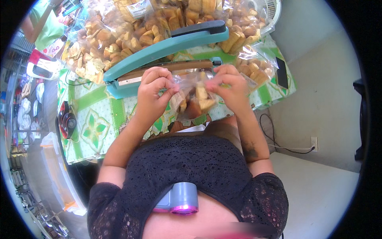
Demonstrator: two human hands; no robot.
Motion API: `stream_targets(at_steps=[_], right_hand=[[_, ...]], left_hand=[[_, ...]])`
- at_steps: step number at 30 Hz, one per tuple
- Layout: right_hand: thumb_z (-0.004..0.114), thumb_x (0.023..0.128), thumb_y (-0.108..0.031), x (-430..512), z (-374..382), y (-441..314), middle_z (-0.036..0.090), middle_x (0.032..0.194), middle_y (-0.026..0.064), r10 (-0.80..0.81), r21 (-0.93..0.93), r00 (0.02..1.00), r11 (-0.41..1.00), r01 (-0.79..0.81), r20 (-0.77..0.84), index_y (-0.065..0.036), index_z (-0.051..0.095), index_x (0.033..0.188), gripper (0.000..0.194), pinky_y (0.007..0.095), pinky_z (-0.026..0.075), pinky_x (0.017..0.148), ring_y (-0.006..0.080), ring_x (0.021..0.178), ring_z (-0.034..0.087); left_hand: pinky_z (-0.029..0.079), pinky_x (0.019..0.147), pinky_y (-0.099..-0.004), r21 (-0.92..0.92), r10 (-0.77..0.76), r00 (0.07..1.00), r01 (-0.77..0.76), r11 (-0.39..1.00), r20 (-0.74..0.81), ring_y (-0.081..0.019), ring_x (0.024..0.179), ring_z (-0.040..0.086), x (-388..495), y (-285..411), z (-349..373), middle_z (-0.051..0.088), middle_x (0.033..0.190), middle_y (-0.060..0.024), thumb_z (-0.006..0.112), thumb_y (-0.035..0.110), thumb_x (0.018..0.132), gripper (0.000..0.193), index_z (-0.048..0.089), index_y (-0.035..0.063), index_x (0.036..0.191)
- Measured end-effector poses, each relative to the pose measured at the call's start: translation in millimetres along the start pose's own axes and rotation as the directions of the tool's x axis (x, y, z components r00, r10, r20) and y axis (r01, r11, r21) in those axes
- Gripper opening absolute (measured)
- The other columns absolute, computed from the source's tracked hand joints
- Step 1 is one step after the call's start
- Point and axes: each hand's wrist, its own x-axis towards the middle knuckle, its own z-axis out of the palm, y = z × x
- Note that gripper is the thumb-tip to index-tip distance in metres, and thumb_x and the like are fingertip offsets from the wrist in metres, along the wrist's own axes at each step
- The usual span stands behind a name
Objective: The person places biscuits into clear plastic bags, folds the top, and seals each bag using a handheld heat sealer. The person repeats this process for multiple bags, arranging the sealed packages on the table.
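Note:
A clear plastic bag of bread pieces (195, 103) hangs between my two hands at the table's near edge. My left hand (158, 89) pinches the bag's top at one side, and my right hand (229, 86) pinches the other side. Just beyond the bag lies a teal impulse bag sealer (164, 47), its long arm raised over the sealing bar (179, 65). Part of the bag's mouth lies close to the bar; whether it touches cannot be told. A filled clear bag (256, 70) rests to the right of the sealer.
Large bags of bread pieces (143, 35) crowd the table's far side, near a white plastic basket (276, 15). A dark phone (281, 73) lies at the right edge. A black and red device (67, 120) sits at the left edge. Another person (44, 27) is at the upper left.

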Motion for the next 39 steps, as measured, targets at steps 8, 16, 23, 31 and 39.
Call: stream_targets(at_steps=[8,16,23,31,39], right_hand=[[0.071,0.067,-0.007,4,-31,-40,0.066,0.092,0.0001,-0.267,-0.140,0.964,0.954,0.264,-0.002,-0.013,0.070,0.071,0.008,0.0549,0.012,0.107,0.0173,0.095,0.061],[0.065,0.081,-0.010,26,-33,-17,0.068,0.081,0.0071,-0.208,-0.207,0.978,0.957,0.204,0.003,-0.003,0.067,0.086,0.009,0.0416,0.035,0.101,0.0173,0.077,0.065],[0.067,0.080,-0.008,43,-27,36,0.065,0.075,0.0049,0.440,0.188,0.875,0.859,-0.476,0.204,0.002,0.066,0.084,0.011,0.0239,0.048,0.063,0.0114,0.067,0.060],[0.068,0.075,-0.010,68,18,89,0.063,0.066,0.0067,0.610,0.052,0.761,0.772,-0.634,0.223,0.002,0.068,0.077,0.013,0.0276,0.043,0.052,0.0134,0.055,0.056],[0.070,0.069,-0.015,93,28,99,0.057,0.053,0.0064,0.546,-0.159,0.769,0.836,-0.525,0.331,0.000,0.070,0.074,0.016,0.0295,0.041,0.043,0.0151,0.043,0.050]], left_hand=[[0.037,0.099,-0.0440,-0.075,0.147,0.989,-0.144,0.987,0.035,-0.0281,0.099,0.061,10,31,-11,0.063,0.096,-0.0081,0.065,0.007,0.078,0.011,0.055,0.0042,0.081],[0.049,0.075,-0.0317,-0.338,-0.172,0.976,0.209,0.918,0.137,-0.0200,0.073,0.062,35,16,9,0.065,0.083,-0.0135,0.057,0.010,0.086,0.010,0.054,0.0007,0.086],[0.045,0.074,-0.0236,-0.408,-0.496,0.753,0.655,0.636,0.433,-0.0093,0.080,0.056,37,-40,55,0.062,0.088,-0.0048,0.055,0.012,0.090,0.008,0.054,0.0032,0.089],[0.046,0.068,-0.0329,-0.139,-0.548,0.807,0.582,0.801,0.221,-0.0223,0.079,0.062,34,-89,63,0.065,0.084,-0.0108,0.058,0.011,0.082,0.010,0.060,0.0019,0.086],[0.046,0.074,-0.0423,0.323,-0.320,0.925,0.244,0.914,0.207,-0.0371,0.079,0.059,38,-130,61,0.062,0.080,-0.0189,0.058,0.024,0.082,0.022,0.062,0.0029,0.089]])
